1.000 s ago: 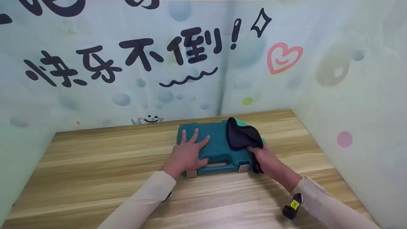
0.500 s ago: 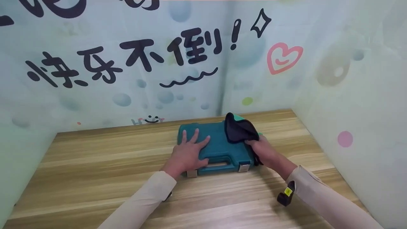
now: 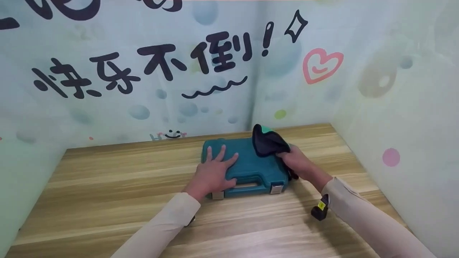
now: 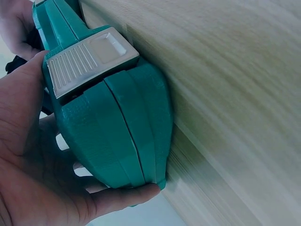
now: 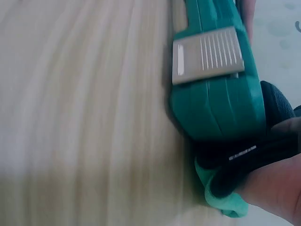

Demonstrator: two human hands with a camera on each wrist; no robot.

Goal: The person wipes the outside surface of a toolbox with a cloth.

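Head view: teal case (image 3: 247, 157) lies under splayed left grip (image 3: 211, 175); right grip (image 3: 302, 165) pinches dark cloth (image 3: 268, 144).

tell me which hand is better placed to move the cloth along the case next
Likely the right hand: it holds the cloth at the right end of the case. The left hand rests spread on the other end, perhaps steadying it.

A wood-grain table (image 3: 118, 190) is stretching out past the left hand (image 3: 211, 173) on one side and past the right hand (image 3: 299, 163) on the other. Directly on it, a teal case (image 3: 245, 163) is lying flat, under the left hand and just beside the right hand, and its handle (image 3: 245, 191) is facing the near side.
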